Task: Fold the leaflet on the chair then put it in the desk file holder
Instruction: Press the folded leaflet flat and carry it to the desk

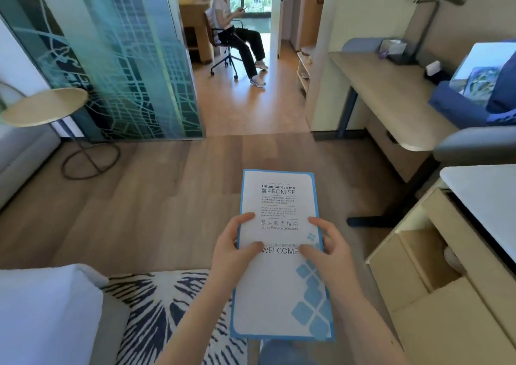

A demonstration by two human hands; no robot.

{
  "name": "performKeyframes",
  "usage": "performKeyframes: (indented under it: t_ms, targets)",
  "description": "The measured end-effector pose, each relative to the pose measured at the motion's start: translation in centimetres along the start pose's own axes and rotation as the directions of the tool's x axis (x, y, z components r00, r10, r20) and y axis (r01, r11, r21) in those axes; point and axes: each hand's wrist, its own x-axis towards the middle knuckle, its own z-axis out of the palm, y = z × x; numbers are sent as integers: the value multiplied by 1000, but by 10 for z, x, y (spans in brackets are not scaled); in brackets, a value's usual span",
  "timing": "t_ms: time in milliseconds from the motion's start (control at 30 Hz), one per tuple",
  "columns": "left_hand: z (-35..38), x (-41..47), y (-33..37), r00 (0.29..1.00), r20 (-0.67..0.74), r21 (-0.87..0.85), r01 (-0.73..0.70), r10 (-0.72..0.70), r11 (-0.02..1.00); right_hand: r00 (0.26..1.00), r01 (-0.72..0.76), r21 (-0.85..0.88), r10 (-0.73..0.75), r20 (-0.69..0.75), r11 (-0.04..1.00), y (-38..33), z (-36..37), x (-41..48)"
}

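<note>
Above the wood floor [167,197], both hands' fingers [245,219] pinch the leaflet [279,289].

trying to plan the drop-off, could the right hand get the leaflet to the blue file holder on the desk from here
Probably not without stepping closer. The right hand grips the leaflet with the left hand over the floor, while the blue file holder sits on the desk far off to the right. Nothing blocks the way.

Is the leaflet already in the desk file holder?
No, the leaflet is held in the air by the left hand and right hand, above the floor.
</note>
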Motion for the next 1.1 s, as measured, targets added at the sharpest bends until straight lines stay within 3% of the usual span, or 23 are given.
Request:
performKeyframes:
  t_ms: [300, 667, 933, 1100]
  targets:
    - [49, 229, 76, 999, 45, -19, -30, 30, 999, 1000, 23, 21, -23, -3, 1000, -84, 13, 227]
    - [146, 483, 64, 946, 311, 2, 90, -86, 996, 954, -57, 96, 82, -288, 994, -94, -9, 438]
    - [259, 670, 119, 767, 642, 78, -53, -9, 996, 794, 65, 114, 18, -607, 991, -142, -43, 574]
    - [350, 730, 132, 599, 801, 94, -108, -11, 990, 621, 110, 95, 6, -784, 989, -151, -86, 621]
